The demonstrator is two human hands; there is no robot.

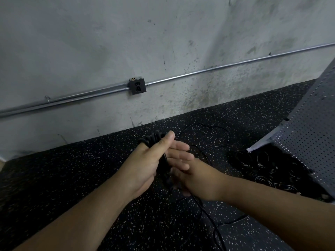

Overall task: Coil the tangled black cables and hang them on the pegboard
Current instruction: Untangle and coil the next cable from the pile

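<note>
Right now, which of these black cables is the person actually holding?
The coiled cable looped over the left hand, pinched under its thumb. The other cables lie heaped on the floor beside the pegboard, untouched.

The floor (90, 169) is black rubber flecked with white, with a tile seam showing at the lower right. A loose black cable (213, 126) snakes over it near the wall. At the right a tangled cable pile (262, 171) lies just beside the foot of a grey perforated pegboard (308, 134).
</note>
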